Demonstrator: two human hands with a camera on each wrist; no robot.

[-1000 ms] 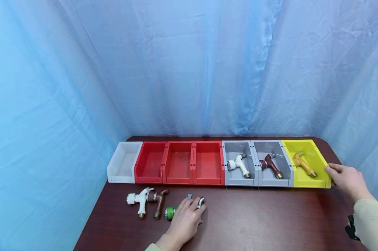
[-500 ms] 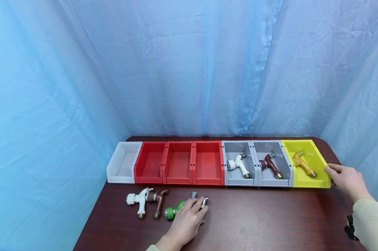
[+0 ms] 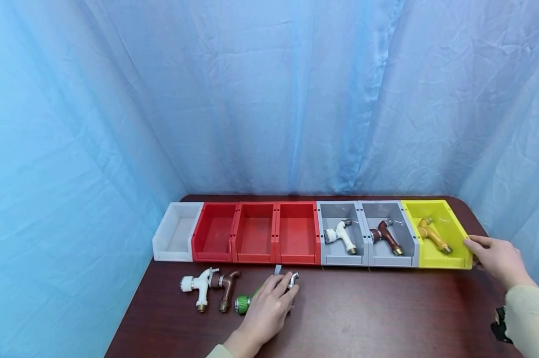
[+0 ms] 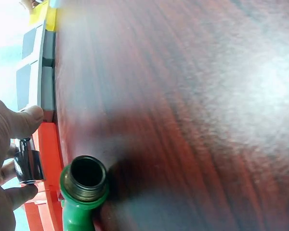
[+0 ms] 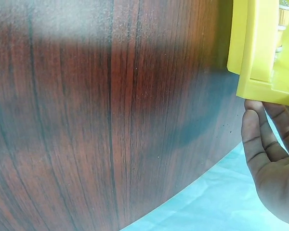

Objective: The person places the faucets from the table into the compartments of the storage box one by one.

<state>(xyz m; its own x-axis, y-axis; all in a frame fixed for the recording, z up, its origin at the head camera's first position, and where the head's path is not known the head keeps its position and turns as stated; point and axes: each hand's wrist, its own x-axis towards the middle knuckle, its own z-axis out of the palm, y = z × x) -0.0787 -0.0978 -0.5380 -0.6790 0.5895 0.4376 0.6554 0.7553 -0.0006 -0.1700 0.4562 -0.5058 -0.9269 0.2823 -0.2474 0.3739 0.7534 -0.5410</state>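
On the bench (image 3: 363, 318), the yellow bin (image 3: 446, 261) is standing far right, the right hand (image 3: 499, 258) pinching its side; the left hand (image 3: 266, 309) is gripping the silver tap (image 3: 294, 278), visible end pointing forward, long axis mostly hidden.

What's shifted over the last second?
The left hand and the silver tap it holds have moved slightly rightward and toward the bin row. I see nothing let go. The right hand stayed at the yellow bin; the green tap stayed put.
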